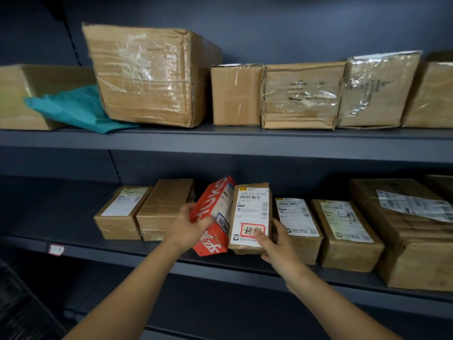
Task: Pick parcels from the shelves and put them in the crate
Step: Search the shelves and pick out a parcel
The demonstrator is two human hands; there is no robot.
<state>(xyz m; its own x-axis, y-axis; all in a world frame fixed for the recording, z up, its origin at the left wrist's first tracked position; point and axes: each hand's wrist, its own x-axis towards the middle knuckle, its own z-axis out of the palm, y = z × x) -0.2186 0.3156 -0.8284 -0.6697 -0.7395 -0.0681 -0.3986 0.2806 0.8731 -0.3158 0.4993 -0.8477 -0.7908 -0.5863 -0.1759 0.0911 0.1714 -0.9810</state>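
My left hand (188, 225) grips a red and white parcel (215, 207) with white lettering, tilted to the right above the lower shelf (147, 253). Just right of it, my right hand (275, 244) holds a brown cardboard parcel (252, 212) with a white shipping label and a red-framed mark; its front end is raised off the shelf. The two parcels touch each other. No crate is in view.
Two brown parcels (144, 212) lie to the left on the lower shelf, three more (348, 234) to the right. The upper shelf (245, 138) carries several taped cardboard boxes (152, 77) and a teal bag (76, 109). A dark wire rack (22, 305) is at the bottom left.
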